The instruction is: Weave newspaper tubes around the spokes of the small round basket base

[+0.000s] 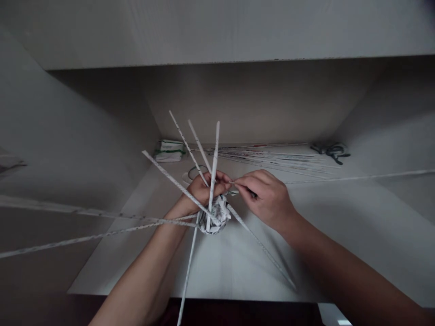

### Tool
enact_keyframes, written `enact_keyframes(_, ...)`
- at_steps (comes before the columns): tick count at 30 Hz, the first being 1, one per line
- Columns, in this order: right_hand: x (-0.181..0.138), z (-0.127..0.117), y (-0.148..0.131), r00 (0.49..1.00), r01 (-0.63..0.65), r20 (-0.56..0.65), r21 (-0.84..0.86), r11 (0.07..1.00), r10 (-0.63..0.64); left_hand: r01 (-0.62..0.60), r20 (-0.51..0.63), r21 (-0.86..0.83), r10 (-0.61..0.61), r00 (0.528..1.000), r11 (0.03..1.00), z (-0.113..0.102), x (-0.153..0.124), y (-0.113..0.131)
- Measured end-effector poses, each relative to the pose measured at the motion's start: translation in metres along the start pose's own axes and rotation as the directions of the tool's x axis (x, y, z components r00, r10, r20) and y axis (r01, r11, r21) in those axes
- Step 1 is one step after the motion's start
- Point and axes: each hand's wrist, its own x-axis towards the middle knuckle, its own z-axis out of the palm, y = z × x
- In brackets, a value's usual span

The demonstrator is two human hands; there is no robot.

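A small round woven piece of rolled newsprint (pixel 216 222) is near the middle, its paper spokes fanning out in several directions. Behind it, my left hand (pixel 204 189) is closed around the bases of the spokes at its far side. An upright white spoke (pixel 215 156) passes in front of those fingers. My right hand (pixel 268 194) pinches a paper tube close to my left fingertips. The long thin paper tube (pixel 360 177) running off to the right appears to be the same one, though my hand hides part of it. One spoke (pixel 261 244) slants down below my right hand.
Several loose paper tubes (pixel 268 156) lie along the back of the white surface. A white packet with green edging (pixel 171 151) is at back left, and black-handled scissors (pixel 335 150) are at back right. Walls flank the surface; a pale panel (pixel 217 34) overhangs it.
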Motion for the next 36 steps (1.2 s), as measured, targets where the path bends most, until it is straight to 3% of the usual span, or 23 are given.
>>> enact_keyframes(7, -0.004, 0.002, 0.004, 0.986, 0.166, 0.043, -0.200, 0.966, -0.161, 0.093, -0.047, -0.072, -0.097, 0.994, 0.993, 0.000, -0.001, 0.001)
enact_keyframes(10, -0.004, -0.001, 0.009, 0.987, 0.163, 0.039, -0.254, 0.953, -0.158, 0.110, -0.089, -0.120, -0.121, 0.989, 0.987, 0.000, 0.000, 0.001)
enact_keyframes(15, 0.000, -0.012, 0.013, 0.995, 0.065, -0.062, -0.166, 0.984, -0.076, 0.050, -0.212, -0.076, -0.065, 0.975, 0.996, -0.001, 0.005, -0.002)
enact_keyframes(19, 0.004, -0.022, 0.004, 0.995, 0.077, -0.050, -0.108, 0.991, -0.083, 0.073, -0.282, -0.041, -0.082, 0.956, 0.996, -0.008, 0.007, -0.006)
enact_keyframes(23, 0.004, -0.026, -0.004, 0.990, 0.120, -0.051, -0.154, 0.981, -0.129, 0.006, -0.308, -0.004, -0.007, 0.951, 1.000, -0.016, 0.010, -0.009)
enact_keyframes(36, 0.005, -0.022, -0.006, 0.987, 0.145, 0.103, -0.213, 0.966, -0.125, 0.042, -0.329, 0.107, -0.005, 0.944, 0.993, -0.020, 0.014, -0.018)
